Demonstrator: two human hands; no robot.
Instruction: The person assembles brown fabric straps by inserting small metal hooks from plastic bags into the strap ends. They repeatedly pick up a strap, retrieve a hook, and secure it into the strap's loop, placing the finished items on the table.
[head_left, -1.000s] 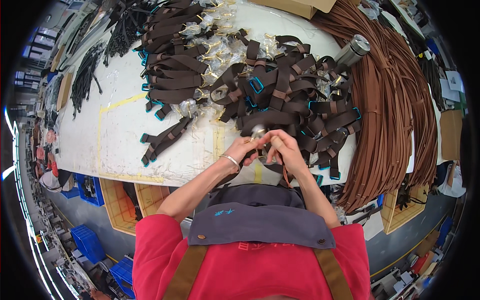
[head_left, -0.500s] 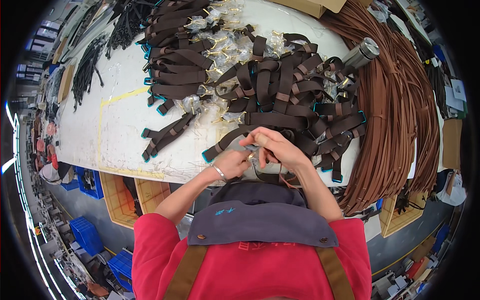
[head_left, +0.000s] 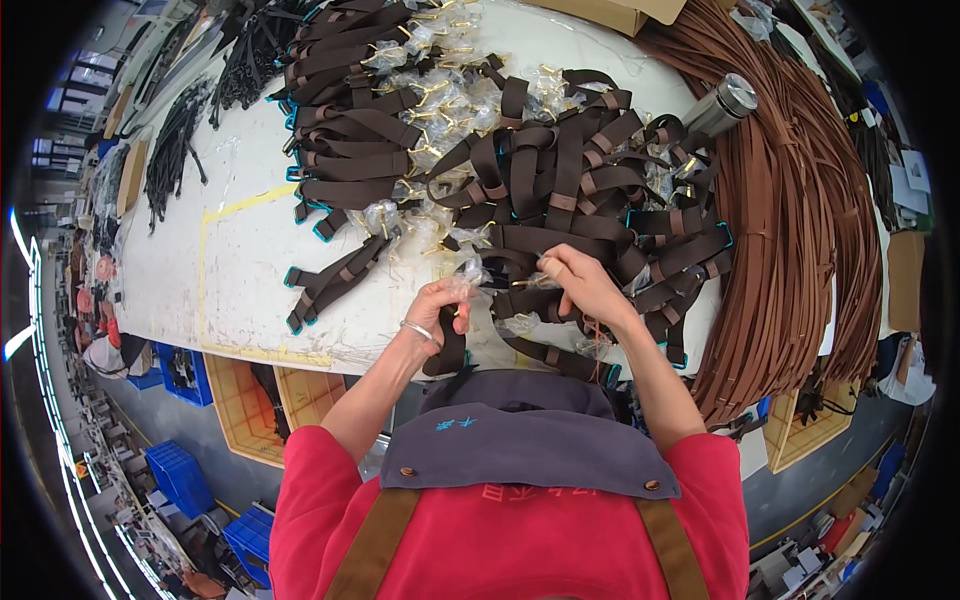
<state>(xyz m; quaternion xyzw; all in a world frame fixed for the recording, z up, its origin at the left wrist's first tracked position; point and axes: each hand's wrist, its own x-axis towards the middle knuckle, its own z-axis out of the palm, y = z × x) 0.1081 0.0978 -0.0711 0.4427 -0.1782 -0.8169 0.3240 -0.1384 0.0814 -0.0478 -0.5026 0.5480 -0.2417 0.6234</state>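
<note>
“So, with the clock face centred between the hands, what's being handled?”

“Crinkled clear plastic, in the left hand at nine o'clock; thumb and fingers are curled tight on it. Just below, toward eight, a flat dark brown strap of woven webbing hangs; I can't tell whether the two join.”

“And the right hand?”

“At three, thumb and forefinger pinching a filmy scrap beside a thin gold-coloured metal piece.”

“Further out?”

“A tangled heap of straps centred on one o'clock, all smooth loops and blue-edged ends. Toward ten, neater rows of straps, with plastic-wrapped gold hardware along their right side. At nine, a small crossed cluster.”

“Counts?”

“The straps overlap too much. One cylindrical steel flask, between one and two; one cardboard box, half past twelve; one smooth metal bangle, left wrist. At least three blue crates, around eight. Long, leathery brown strips lie in thick bundles at half past two, too many to count.”
</note>
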